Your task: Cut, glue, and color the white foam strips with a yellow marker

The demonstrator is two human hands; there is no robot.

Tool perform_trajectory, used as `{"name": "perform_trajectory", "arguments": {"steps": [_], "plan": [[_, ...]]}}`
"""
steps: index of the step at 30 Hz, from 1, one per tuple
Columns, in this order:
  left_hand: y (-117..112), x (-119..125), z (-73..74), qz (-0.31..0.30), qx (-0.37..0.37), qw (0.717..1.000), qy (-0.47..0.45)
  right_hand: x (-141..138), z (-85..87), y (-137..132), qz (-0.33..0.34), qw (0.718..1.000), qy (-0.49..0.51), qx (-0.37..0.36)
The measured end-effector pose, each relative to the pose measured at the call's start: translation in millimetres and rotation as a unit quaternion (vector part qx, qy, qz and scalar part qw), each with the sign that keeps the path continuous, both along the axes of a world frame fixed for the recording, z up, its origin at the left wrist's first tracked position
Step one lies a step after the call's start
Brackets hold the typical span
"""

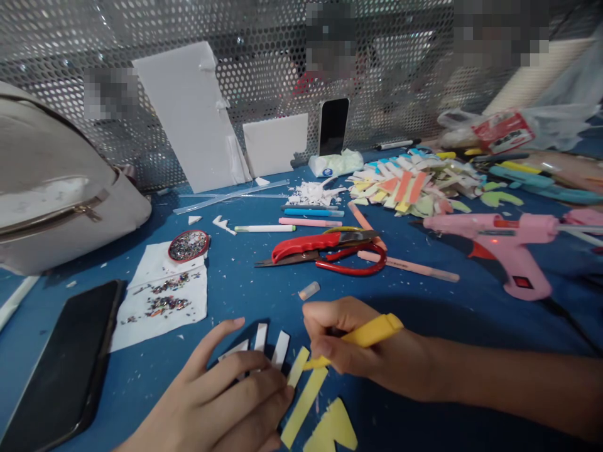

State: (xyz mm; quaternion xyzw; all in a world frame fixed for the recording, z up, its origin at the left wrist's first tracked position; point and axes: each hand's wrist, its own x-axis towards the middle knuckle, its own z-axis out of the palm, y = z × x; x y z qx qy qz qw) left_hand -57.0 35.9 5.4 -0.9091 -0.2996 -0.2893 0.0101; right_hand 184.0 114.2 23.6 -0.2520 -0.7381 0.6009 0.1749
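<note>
My right hand (360,342) is closed around a yellow marker (372,331). The marker's tip touches the top of a short strip coloured yellow (298,368). Fingers partly spread, my left hand (235,402) lies on the table and presses the lower ends of several narrow strips, which it partly hides. Of these, one white strip (281,349) stands out beside the yellow one. Just right of it lies a longer yellow strip (305,405), with a notched yellow piece (333,427) below. A loose marker cap (309,290) rests beyond my right hand.
Red-handled scissors (306,246) and several markers lie mid-table. A pink glue gun (513,238) is at right, a pile of coloured strips (409,182) behind. At left are a black phone (61,364), a paper with beads (188,320) and a pale bag (61,188).
</note>
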Motion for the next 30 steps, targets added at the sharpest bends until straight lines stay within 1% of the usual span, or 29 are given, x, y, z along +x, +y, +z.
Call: {"name": "perform_trajectory", "arguments": {"steps": [4,7,11,13,17,21,23,26,30], "plan": [[2.0,1.9,0.3,-0.005,0.005,1.0,-0.008,0.1,0.1,1.0,0.01,1.0,-0.003,-0.001],[2.4,2.1,-0.4,-0.009,0.011,1.0,-0.004,0.0,0.1,0.6,0.0,1.0,-0.003,-0.002],[2.0,0.0,-2.6,-0.01,0.02,1.0,-0.005,0.4,-1.2,0.0,0.01,1.0,-0.001,-0.002],[2.0,-0.6,-3.0,-0.008,0.019,1.0,-0.002,0.7,-1.4,0.0,0.005,1.0,0.002,0.0],[2.7,0.7,-1.1,-0.005,0.021,1.0,-0.003,0.7,-0.4,-0.3,0.012,1.0,-0.002,-0.005],[3.4,2.4,1.2,-0.004,0.019,1.0,-0.004,0.6,-1.0,-0.6,0.005,1.0,-0.002,-0.011],[3.4,2.2,0.6,-0.005,0.022,1.0,-0.001,0.8,-1.9,-0.6,0.015,1.0,0.008,-0.016],[3.2,1.0,-2.1,-0.01,0.027,1.0,0.0,1.2,-3.2,-0.5,0.008,1.0,0.007,-0.007],[3.3,0.8,-3.6,-0.009,0.024,1.0,0.002,1.6,-4.2,-0.7,0.018,1.0,0.007,-0.005]]}}
